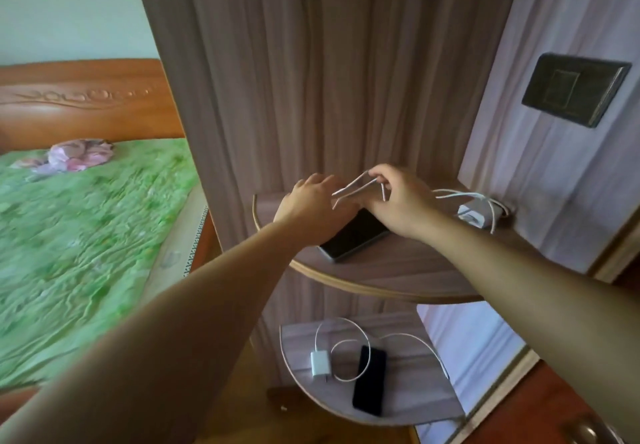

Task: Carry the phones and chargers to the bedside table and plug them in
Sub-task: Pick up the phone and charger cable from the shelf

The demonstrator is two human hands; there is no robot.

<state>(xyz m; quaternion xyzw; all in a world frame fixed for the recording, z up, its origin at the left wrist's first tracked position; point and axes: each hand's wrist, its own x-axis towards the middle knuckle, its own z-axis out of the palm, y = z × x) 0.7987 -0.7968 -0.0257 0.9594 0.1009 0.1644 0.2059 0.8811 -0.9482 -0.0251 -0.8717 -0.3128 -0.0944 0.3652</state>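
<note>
Upper smartphone (353,236) lies flat, dark screen up, on the upper shelf (398,270), a curved wood-grain corner shelf with a lighter rim. Its long axis runs diagonally, the near end towards the shelf's front edge at lower left, the far end towards the wall corner at upper right and hidden under the hands. Above it, the right hand (398,198) pinches a folded white cable (353,187) between thumb and fingertips, the strands stretching left. The left hand (311,201) is over the phone's far left side, back up, fingers reaching to the strand ends; whether it grips them cannot be told. A white charger (472,215) sits on the same shelf at right, near the wall, with cable looped around it. On the lower shelf (415,398) a second black phone (370,379) lies lengthwise, nearly upright in the view, just beside a white adapter (318,364) and its looped cord (343,319). A wood-grain panel (329,80) backs the shelves. A dark wall plate (575,90) is mounted at right. At left stands a bed (86,236) with a green cover, a carved headboard (86,97) and a pink cloth bundle (79,154).
</note>
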